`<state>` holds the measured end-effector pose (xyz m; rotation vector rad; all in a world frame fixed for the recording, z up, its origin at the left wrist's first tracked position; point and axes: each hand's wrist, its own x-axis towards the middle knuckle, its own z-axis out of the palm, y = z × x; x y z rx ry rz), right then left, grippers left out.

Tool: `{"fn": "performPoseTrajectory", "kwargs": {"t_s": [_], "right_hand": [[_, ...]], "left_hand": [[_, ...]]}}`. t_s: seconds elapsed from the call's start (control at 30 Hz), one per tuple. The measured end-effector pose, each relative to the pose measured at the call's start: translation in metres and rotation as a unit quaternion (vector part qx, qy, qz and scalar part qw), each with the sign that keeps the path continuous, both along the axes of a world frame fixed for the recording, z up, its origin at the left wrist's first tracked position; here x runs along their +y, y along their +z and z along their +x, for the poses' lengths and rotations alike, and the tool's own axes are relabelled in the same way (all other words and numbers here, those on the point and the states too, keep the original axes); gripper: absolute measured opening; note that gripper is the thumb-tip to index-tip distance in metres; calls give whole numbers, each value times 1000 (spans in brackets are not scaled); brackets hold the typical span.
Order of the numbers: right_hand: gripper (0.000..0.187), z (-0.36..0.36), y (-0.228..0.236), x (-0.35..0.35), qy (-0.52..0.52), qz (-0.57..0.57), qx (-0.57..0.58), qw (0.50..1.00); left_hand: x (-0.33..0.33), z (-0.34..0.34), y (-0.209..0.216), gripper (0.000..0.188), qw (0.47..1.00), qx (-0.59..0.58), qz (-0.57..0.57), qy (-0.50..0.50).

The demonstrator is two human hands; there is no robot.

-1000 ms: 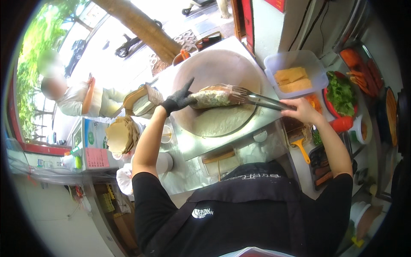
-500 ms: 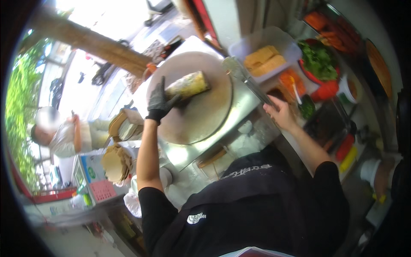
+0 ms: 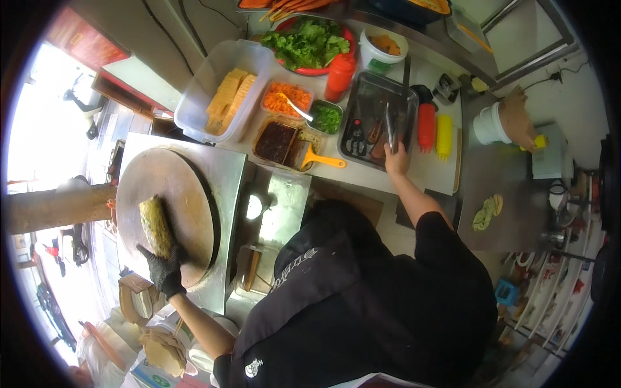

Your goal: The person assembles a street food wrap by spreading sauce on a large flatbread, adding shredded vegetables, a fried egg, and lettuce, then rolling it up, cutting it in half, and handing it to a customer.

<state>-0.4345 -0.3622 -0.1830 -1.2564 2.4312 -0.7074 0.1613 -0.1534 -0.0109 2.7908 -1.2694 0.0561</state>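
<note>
A rolled, browned pancake [image 3: 155,223] lies on the round griddle plate [image 3: 184,174] at the left. My left hand [image 3: 164,270], in a dark grey knit glove, is at the roll's near end, with its fingers and thumb on either side. My bare right hand [image 3: 396,160] is at the near edge of a black tray [image 3: 409,139], its fingers closed round the near end of a slim silver metal utensil [image 3: 389,123]. The utensil's exact kind is hard to tell. Inside the tray, black-handled scissors [image 3: 356,137] lie beside brownish pieces.
Beyond the griddle stands a clear tub [image 3: 194,107] of yellow slabs. Around it are diced carrot [image 3: 281,97], chopped greens [image 3: 326,119], dark sauce [image 3: 275,141] with a yellow-handled brush [image 3: 326,160], lettuce [image 3: 307,42], and red [image 3: 425,126] and yellow [image 3: 444,136] bottles.
The view has turned right. My right hand has carried the metal utensil from near the griddle to the black tray. My left hand remains at the end of the rolled pancake.
</note>
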Motion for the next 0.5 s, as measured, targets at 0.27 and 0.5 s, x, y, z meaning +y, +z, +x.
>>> {"fn": "performPoseTrajectory", "kwargs": {"t_s": [0.27, 0.5], "right_hand": [[46, 5, -20, -70, 137, -32, 199, 970], [53, 36, -37, -95, 206, 204, 259, 921]], "left_hand": [[29, -74, 15, 99, 994, -2, -103, 42], [73, -98, 27, 88, 992, -49, -106, 51]]}}
